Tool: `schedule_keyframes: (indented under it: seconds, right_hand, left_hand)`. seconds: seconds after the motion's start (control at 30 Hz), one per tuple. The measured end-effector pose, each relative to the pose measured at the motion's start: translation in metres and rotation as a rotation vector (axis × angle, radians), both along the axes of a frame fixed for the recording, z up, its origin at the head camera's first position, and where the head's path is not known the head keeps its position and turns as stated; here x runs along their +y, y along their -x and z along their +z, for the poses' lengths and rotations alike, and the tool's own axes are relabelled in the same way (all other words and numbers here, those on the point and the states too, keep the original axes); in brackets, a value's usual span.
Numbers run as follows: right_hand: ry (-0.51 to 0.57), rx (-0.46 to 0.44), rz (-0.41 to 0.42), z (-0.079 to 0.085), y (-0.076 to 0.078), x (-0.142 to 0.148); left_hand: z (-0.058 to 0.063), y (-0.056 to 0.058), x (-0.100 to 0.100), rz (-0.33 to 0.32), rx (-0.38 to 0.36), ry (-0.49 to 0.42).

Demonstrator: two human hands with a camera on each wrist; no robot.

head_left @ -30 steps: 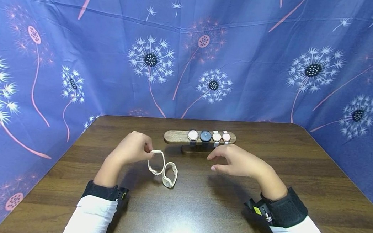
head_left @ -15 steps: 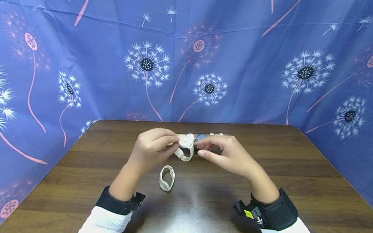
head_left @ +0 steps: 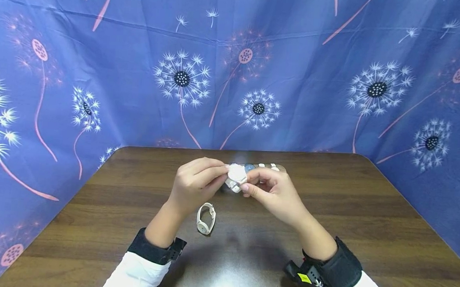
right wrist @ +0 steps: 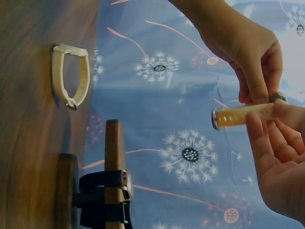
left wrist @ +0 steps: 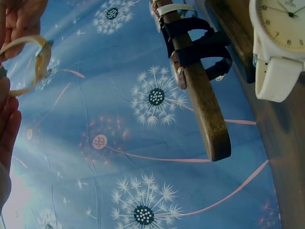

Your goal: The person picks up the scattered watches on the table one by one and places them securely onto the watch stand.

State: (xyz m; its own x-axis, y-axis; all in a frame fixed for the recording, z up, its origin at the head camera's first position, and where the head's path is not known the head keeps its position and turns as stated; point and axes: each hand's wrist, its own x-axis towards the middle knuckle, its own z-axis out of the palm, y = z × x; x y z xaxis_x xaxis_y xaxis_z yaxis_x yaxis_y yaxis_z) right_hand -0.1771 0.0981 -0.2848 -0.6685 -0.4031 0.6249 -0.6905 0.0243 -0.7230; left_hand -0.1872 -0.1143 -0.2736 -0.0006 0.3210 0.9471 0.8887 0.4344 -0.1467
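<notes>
Both hands hold a white wristwatch (head_left: 237, 174) up in front of the stand, its strap fastened in a loop. My left hand (head_left: 197, 183) pinches it at its left edge, the round face turned up and washed out by glare. On the other side, fingers and thumb of my right hand (head_left: 276, 192) pinch the strap. The right wrist view has the pale strap (right wrist: 238, 116) side-on, holes and buckle showing, between the two hands. A second white wristwatch (head_left: 206, 219) stands on its side on the table, nearer to me, its strap also looped.
Behind the hands is a wooden watch stand (left wrist: 209, 124), largely hidden in the head view. Several watches circle its bar, among them a dark blue-faced watch (head_left: 249, 167). The brown wooden table (head_left: 112, 197) ends at a blue dandelion-print cloth (head_left: 317, 78).
My left hand has lifted the white watch off the table and carried it right, up to the stand. My right hand has closed on the strap. The second white watch has stayed put.
</notes>
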Motion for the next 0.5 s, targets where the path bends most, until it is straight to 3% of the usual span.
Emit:
schedule_keyframes:
  seconds: [0.1, 0.27, 0.37, 0.5]
  right_hand:
    - [0.027, 0.099, -0.113, -0.002, 0.001, -0.002]
    - [0.027, 0.355, -0.292, -0.006, 0.009, -0.003]
    - [-0.003, 0.493, -0.316, -0.010, 0.013, -0.004]
    - [-0.011, 0.571, -0.275, -0.012, 0.013, -0.006]
  left_hand:
    - [-0.001, -0.001, 0.003, 0.003, -0.119, -0.026]
    - [-0.002, -0.004, 0.006, -0.082, -0.376, -0.078]
    - [-0.003, -0.006, 0.009, -0.092, -0.414, -0.087]
    - [-0.004, -0.006, 0.012, -0.056, -0.400, -0.092]
